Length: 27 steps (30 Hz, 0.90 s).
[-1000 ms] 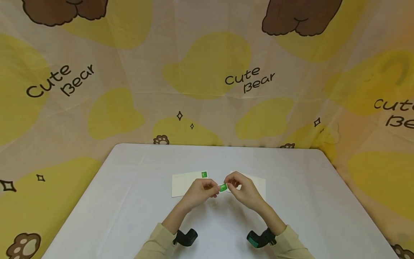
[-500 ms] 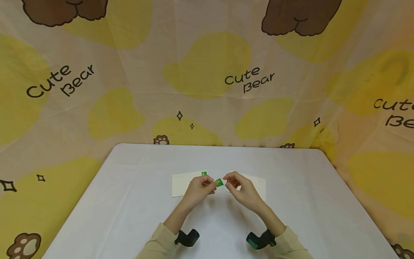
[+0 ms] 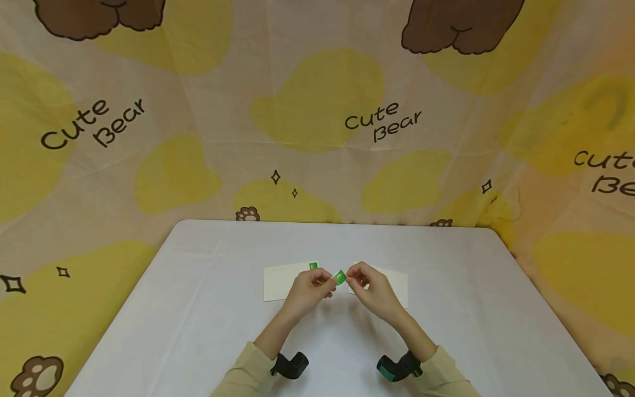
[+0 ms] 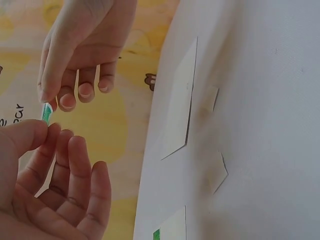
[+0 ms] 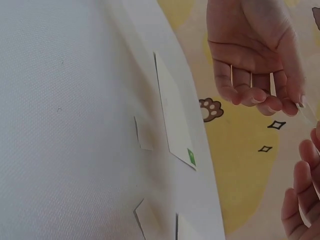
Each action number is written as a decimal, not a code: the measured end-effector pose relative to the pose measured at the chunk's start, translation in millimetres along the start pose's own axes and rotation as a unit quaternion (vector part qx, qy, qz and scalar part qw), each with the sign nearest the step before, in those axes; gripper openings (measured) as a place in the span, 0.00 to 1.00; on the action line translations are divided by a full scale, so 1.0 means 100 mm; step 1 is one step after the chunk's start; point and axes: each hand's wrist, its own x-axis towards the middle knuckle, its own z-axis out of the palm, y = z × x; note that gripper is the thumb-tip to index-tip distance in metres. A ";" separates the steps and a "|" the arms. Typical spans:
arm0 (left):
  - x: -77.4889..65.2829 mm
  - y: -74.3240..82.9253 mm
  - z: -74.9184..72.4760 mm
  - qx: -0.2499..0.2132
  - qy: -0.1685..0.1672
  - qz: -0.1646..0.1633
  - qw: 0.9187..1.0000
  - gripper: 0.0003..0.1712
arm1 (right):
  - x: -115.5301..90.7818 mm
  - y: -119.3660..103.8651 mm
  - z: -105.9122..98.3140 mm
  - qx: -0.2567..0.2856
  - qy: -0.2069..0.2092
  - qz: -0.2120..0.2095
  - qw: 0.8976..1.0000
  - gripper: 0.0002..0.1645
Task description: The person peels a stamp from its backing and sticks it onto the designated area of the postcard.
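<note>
A small green stamp with a pale border is held above the table between both hands. My left hand pinches its lower left edge between thumb and index finger. At the opposite corner, the thumb and index finger of my right hand pinch it too. In the left wrist view the stamp appears nearly edge-on between the fingertips. Behind the left hand lies a cream envelope bearing another green stamp. A second cream envelope, partly covered by my right hand, lies to the right.
Two small pale paper pieces, one square and one angular, lie on the white table below the hands. A patterned yellow cloth hangs behind the table. Each wrist carries a black camera mount.
Half a second ago the right fingertips were apart from the stamp; now they grip its corner again. The stamp was bent between both hands earlier and has since turned and risen slightly.
</note>
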 end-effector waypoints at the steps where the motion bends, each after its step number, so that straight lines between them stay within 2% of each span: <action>1: 0.00 0.01 0.00 0.002 -0.002 0.000 1.000 0.07 | 0.00 0.00 0.00 -0.001 0.001 0.002 1.000 0.08; 3: 0.01 -0.03 0.01 -0.001 -0.005 0.002 1.000 0.07 | 0.00 0.00 0.00 -0.002 0.004 0.005 1.000 0.07; 10: 0.16 -0.36 0.09 -0.008 -0.003 0.004 1.000 0.07 | 0.00 0.00 -0.01 0.004 0.012 0.020 1.000 0.06; 15: 0.17 -0.41 0.11 0.012 -0.014 0.009 1.000 0.07 | 0.00 0.01 -0.02 0.003 0.021 0.024 0.999 0.07; 21: 0.15 -0.42 0.13 0.090 -0.027 0.058 0.994 0.05 | -0.01 0.04 -0.07 -0.003 0.026 0.033 0.999 0.07; 27: 0.16 -0.47 0.14 0.182 -0.038 0.106 0.977 0.04 | -0.04 0.10 -0.15 -0.018 0.022 0.042 0.999 0.03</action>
